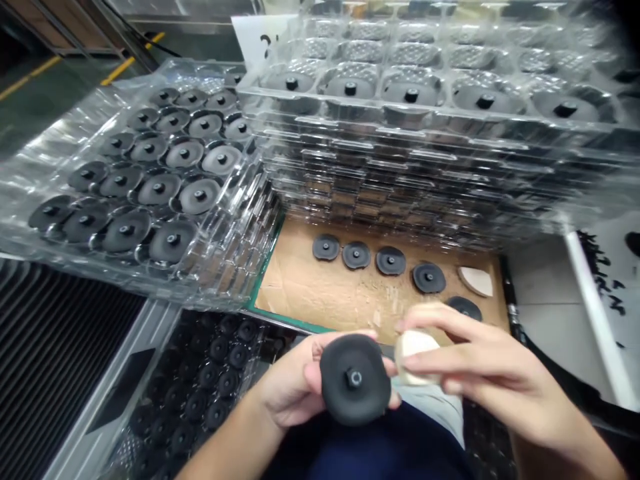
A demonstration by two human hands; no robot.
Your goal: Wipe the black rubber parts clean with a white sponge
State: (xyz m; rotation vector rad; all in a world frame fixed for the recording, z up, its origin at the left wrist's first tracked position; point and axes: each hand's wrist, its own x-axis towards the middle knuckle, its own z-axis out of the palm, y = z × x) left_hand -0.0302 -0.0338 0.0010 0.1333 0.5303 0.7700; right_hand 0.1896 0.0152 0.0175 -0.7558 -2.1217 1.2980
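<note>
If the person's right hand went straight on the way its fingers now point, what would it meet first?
Probably the black round disc held in the left hand. The cream pad in the right hand would touch it first, if they aren't already touching; depth is hard to judge here.

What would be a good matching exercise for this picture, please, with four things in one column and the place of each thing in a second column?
Things:
1. Black disc
2. Cream pad
3. Cream wedge
4. Stack of clear plastic trays

Places:
A. In the fingers of the right hand
B. On the brown cardboard, beside the black discs
C. At the far side of the cardboard
D. In the left hand

Right pairs: 1-D, 2-A, 3-B, 4-C.
</note>
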